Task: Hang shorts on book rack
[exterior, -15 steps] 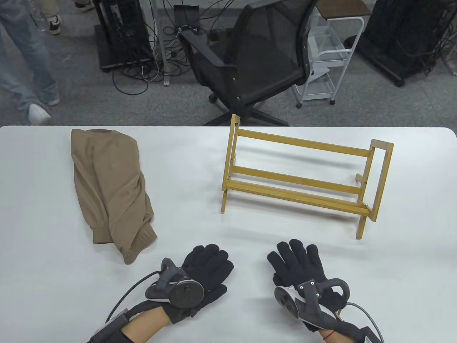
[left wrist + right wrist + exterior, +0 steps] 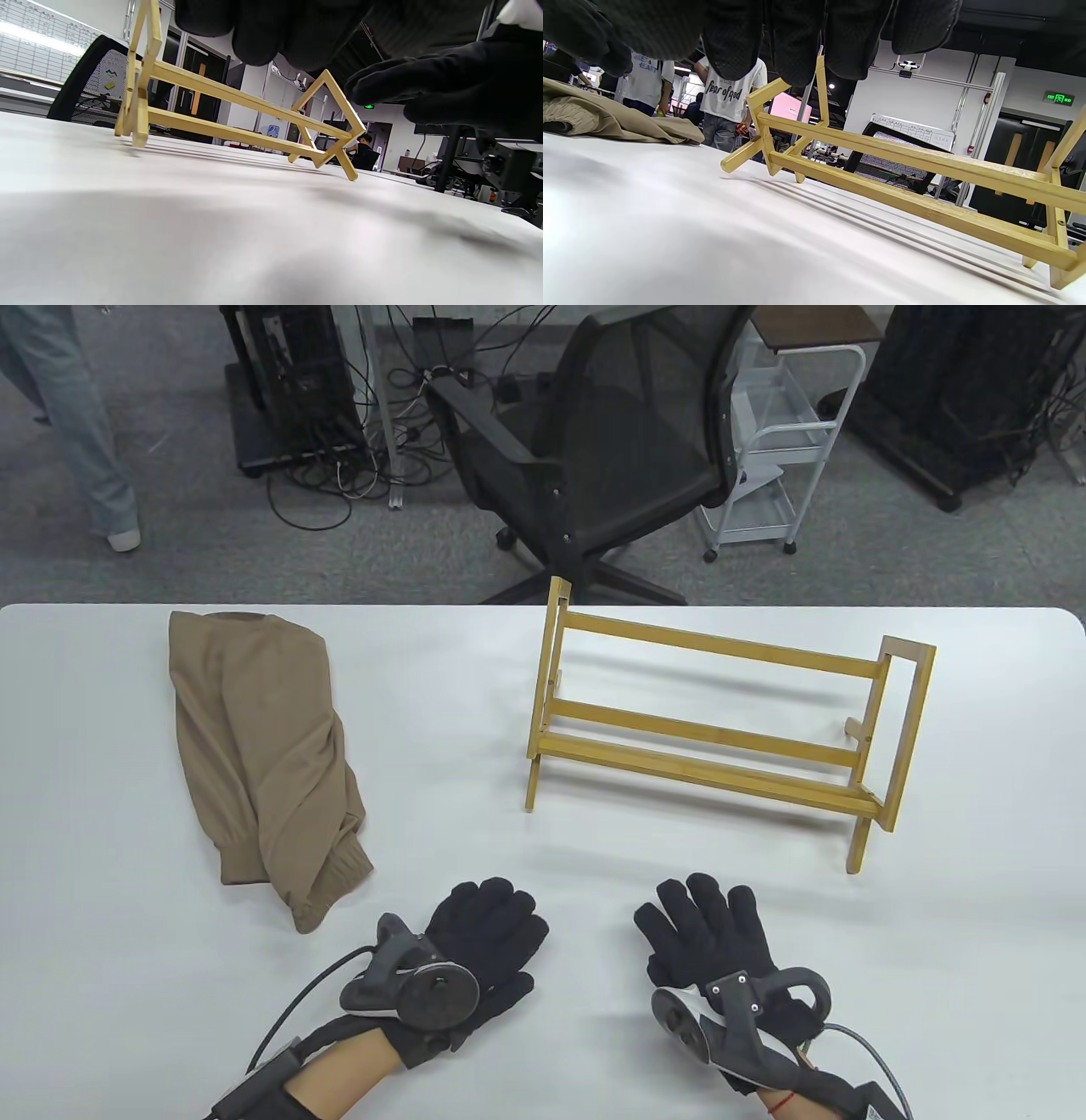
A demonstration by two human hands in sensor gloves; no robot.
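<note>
One pair of tan, crumpled cotton shorts [image 2: 259, 759] lies in a loose heap on the white table [image 2: 441, 712], toward its far left corner, with two ribbed cuffs at the near end of the heap. Nothing touches the shorts. Well apart from them, toward the far right of the table, stands one slatted bamboo book rack [image 2: 721, 721]: three long horizontal rails run between two end frames, and its legs rest on the tabletop. In the right wrist view the same rack [image 2: 903, 173] fills the middle, with the shorts [image 2: 615, 120] low at the left behind it.

Two hands in black knit gloves lie near the table's front edge, between the shorts and the rack. The left hand [image 2: 479, 950] lies flat, palm down, fingers extended and close together, holding nothing; one grey tracker [image 2: 416, 984] is strapped to its back. The right hand [image 2: 708, 937] likewise lies flat with fingers stretched forward and slightly spread, empty, bearing its own tracker [image 2: 730, 1014]. The two hands are near each other but not touching.

Beyond the far edge stand one black mesh office chair [image 2: 611, 441] and one white wire trolley [image 2: 780, 449].
</note>
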